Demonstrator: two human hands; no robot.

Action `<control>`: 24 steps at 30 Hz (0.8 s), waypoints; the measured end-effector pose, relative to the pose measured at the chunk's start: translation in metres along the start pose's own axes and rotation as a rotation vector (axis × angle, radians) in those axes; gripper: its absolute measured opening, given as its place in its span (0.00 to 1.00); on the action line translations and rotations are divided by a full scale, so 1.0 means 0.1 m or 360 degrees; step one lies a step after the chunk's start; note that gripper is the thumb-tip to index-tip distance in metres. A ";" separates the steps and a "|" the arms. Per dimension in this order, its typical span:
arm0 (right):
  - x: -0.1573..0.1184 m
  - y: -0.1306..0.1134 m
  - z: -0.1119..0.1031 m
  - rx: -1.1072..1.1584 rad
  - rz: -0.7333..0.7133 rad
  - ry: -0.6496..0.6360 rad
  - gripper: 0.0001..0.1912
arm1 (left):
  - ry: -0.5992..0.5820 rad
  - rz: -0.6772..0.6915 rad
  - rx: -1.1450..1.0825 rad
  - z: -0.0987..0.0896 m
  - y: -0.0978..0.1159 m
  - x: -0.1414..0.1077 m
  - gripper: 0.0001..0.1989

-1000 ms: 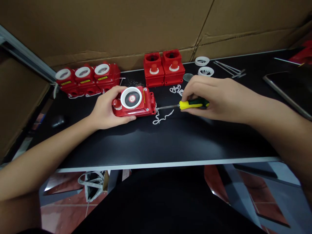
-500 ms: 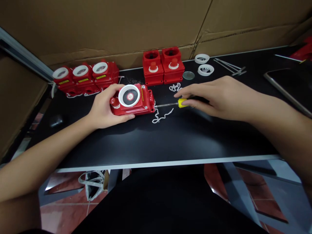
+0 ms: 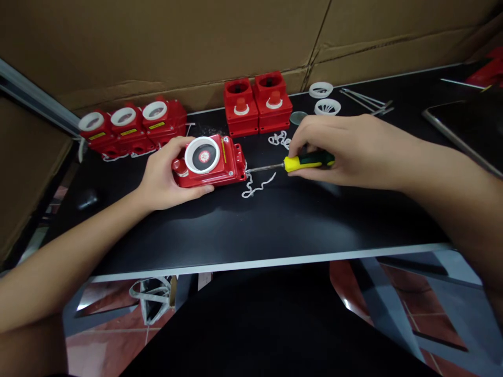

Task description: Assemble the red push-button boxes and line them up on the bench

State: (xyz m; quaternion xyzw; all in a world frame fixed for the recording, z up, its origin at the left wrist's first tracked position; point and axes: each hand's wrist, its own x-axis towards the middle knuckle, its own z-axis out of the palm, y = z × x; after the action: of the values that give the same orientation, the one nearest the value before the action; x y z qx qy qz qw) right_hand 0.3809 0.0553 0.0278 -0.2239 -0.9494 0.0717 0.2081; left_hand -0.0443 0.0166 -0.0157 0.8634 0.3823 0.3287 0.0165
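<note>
one red housing (image 3: 220,170) fills the left hand (image 3: 160,175); the right hand (image 3: 340,149) grips a screwdriver (image 3: 292,164).

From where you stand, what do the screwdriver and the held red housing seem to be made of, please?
Screwdriver: grey shaft, probably steel by its metallic sheen; yellow and dark green handle, likely plastic or rubber from its two-tone look. Red housing: glossy, with bright highlights; painted metal or plastic, cannot tell which.

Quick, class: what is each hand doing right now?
Left hand: closed around the red housing.
Right hand: closed on the yellow-and-green screwdriver.
</note>
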 end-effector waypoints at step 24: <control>-0.01 -0.05 0.03 -0.0112 -0.0025 -0.0007 0.13 | -0.0055 -0.0061 -0.0031 -0.03 0.02 0.00 0.41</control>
State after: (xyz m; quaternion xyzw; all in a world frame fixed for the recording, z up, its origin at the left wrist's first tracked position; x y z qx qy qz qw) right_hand 0.3788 0.0505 0.0258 -0.2235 -0.9535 0.0370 0.1986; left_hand -0.0454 0.0146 -0.0128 0.8612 0.3952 0.3172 0.0378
